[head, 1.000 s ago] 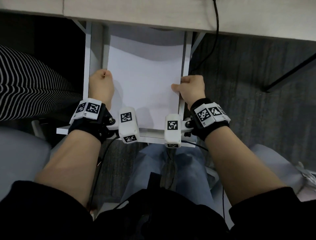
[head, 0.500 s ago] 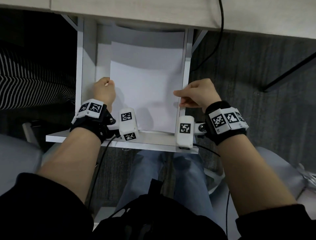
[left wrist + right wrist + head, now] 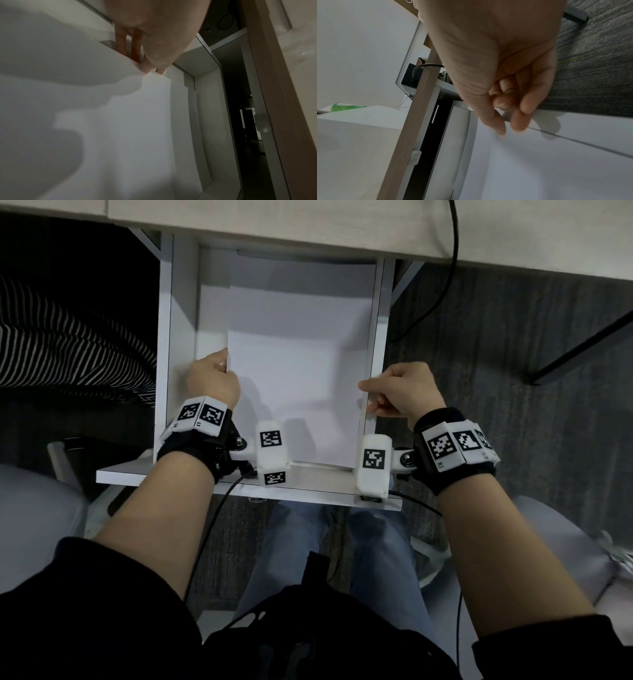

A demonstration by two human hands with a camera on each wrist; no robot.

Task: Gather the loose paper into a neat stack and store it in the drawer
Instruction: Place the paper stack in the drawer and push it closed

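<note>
A stack of white paper (image 3: 294,392) lies in the pulled-out white drawer (image 3: 180,337) under the desk. My left hand (image 3: 224,366) grips the stack's left edge. In the left wrist view the fingers (image 3: 135,44) reach under the raised paper (image 3: 120,135) and the thumb rests on top. My right hand (image 3: 367,397) hovers over the drawer's right wall, at the paper's right edge. In the right wrist view its fingers are loosely curled. The right hand's thumb and forefinger tips (image 3: 518,125) are a little apart, with nothing seen between them, just above the paper (image 3: 539,169).
The desk's front edge (image 3: 308,220) overhangs the drawer's back. A black cable (image 3: 454,268) hangs to the right of it, and a dark table leg (image 3: 582,347) crosses the carpet. Striped fabric (image 3: 68,337) is at the left. My knees are under the drawer front (image 3: 308,494).
My right hand has slid right off the paper's edge and loosened its grip. The stack has sunk lower into the drawer. My left hand still holds the left edge.
</note>
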